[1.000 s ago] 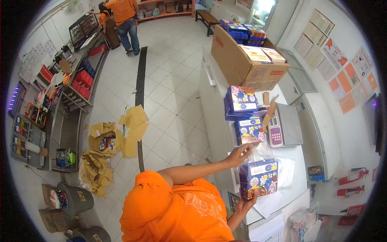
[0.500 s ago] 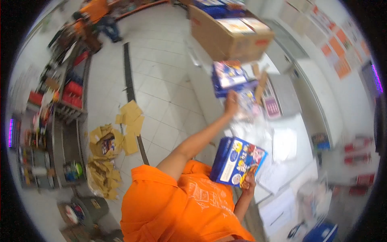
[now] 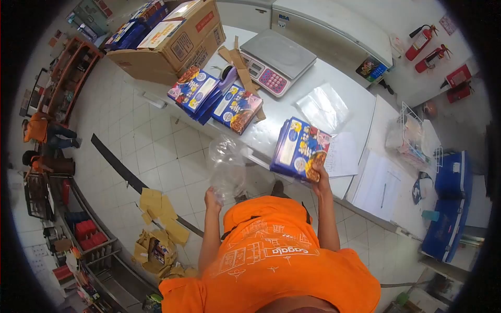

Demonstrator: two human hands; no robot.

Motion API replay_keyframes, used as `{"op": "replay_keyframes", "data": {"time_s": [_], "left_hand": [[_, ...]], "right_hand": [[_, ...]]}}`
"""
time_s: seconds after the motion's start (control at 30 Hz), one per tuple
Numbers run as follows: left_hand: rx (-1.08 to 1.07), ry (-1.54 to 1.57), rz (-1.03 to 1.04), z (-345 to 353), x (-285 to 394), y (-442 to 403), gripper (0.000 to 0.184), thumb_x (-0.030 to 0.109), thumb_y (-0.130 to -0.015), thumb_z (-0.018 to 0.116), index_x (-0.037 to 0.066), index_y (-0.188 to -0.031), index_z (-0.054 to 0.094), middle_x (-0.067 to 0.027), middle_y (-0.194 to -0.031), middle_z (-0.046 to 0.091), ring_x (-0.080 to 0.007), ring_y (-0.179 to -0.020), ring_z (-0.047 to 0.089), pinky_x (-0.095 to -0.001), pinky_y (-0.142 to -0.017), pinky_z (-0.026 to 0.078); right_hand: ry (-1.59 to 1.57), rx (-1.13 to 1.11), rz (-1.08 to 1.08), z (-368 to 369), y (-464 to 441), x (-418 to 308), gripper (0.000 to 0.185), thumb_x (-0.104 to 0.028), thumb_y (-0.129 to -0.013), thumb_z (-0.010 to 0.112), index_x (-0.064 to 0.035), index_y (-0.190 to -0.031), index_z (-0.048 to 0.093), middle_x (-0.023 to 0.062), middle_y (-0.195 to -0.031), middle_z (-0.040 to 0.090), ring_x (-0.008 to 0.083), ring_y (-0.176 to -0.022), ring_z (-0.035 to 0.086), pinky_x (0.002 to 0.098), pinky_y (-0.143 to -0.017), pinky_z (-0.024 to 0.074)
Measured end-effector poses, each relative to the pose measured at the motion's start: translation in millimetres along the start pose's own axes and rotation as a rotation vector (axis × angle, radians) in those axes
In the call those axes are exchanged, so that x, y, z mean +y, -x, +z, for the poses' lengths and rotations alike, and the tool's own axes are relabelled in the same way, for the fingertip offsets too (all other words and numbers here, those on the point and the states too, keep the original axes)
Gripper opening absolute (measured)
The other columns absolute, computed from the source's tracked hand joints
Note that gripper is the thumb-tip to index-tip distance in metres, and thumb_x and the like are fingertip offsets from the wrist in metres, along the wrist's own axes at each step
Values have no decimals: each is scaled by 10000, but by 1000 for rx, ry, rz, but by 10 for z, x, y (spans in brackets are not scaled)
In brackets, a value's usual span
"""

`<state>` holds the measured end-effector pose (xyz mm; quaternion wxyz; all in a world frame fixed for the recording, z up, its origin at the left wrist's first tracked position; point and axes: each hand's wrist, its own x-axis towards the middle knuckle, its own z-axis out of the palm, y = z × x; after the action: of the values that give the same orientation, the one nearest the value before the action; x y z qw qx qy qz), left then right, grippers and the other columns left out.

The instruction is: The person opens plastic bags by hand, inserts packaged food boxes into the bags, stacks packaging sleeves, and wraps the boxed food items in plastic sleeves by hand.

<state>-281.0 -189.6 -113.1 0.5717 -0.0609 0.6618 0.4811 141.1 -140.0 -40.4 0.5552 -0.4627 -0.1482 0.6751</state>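
My right hand (image 3: 320, 174) grips the lower right corner of a stack of blue food boxes (image 3: 301, 148), printed with yellow cartoon figures and a dish of food. The stack is by the front edge of the metal-topped table (image 3: 282, 117). My left hand (image 3: 212, 199) pinches the end of a clear plastic bag (image 3: 227, 169), which hangs out over the floor, in front of the table. More blue boxes (image 3: 237, 108) lie on the table, beyond the bag, in two overlapping piles. A purple tape dispenser (image 3: 228, 76) stands behind them.
A digital scale (image 3: 279, 57) and a large carton (image 3: 177, 44) with boxes on top stand on the table. Clear bags (image 3: 323, 108) and papers (image 3: 376, 185) lie to the right. Torn cardboard (image 3: 164, 214) is on the floor. Two people in orange (image 3: 39, 128) are far left.
My left hand has moved from the table down towards my body, drawing a clear bag with it. My view has turned right. The box stack stays in my right hand.
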Motion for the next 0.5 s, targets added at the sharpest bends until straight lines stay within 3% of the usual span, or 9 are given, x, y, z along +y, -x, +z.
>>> {"op": "replay_keyframes", "data": {"time_s": [0.07,0.17,0.3,0.33,0.37,0.43,0.47,0.5], "left_hand": [[-107,-73,-84,-46,-158,-43,251,207,-992,491,50,-1164,586,-70,-992,625,-187,-830,596,-360,-652,521],[-321,-174,-5,94,-24,-191,249,207,-986,497,52,-1147,608,-69,-990,631,-206,-859,630,-372,-724,555],[-319,-52,94,705,566,483,258,222,-978,526,61,-1155,626,-50,-1026,638,-181,-903,628,-316,-764,541],[-350,-25,105,753,643,519,268,233,-973,547,71,-1171,628,-29,-1040,632,-154,-927,605,-297,-764,518],[-383,-3,116,771,711,595,281,244,-967,568,81,-1188,630,-8,-1055,627,-128,-951,582,-278,-764,495],[-398,-23,155,922,874,1002,273,220,-978,537,55,-1176,628,-42,-1059,643,-165,-956,621,-308,-786,540],[-403,-33,177,1014,911,1186,271,208,-984,521,42,-1171,627,-60,-1061,652,-183,-959,640,-323,-797,562],[-396,-43,190,1094,893,1318,277,207,-981,526,40,-1178,626,-52,-1065,652,-178,-964,636,-321,-805,557]], "right_hand": [[58,6,-11,178,-196,-117,416,-262,-850,680,-107,-1215,553,12,-1027,633,161,-889,645,358,-713,570],[70,48,15,100,-773,75,407,-285,-853,673,-113,-1204,556,18,-1040,636,171,-890,644,376,-733,571],[-28,20,120,-31,-1310,431,396,-300,-863,668,-116,-1196,558,31,-1040,636,186,-890,646,380,-732,557],[405,69,146,-238,-1441,500,431,-341,-877,667,-95,-1215,560,47,-1071,642,206,-913,639,381,-783,537],[515,90,149,-128,-1335,439,471,-336,-879,671,-84,-1256,540,52,-1079,645,210,-931,638,385,-812,530],[733,130,142,189,-1046,193,553,-324,-884,679,-63,-1337,501,61,-1096,649,220,-966,635,391,-871,515],[837,60,-264,-12,-1116,429,748,-297,-881,709,-57,-1490,348,112,-1271,587,224,-1115,595,393,-953,482],[885,88,-388,9,-1010,439,787,-279,-879,716,-63,-1513,302,129,-1326,541,227,-1162,568,392,-978,467]]}}
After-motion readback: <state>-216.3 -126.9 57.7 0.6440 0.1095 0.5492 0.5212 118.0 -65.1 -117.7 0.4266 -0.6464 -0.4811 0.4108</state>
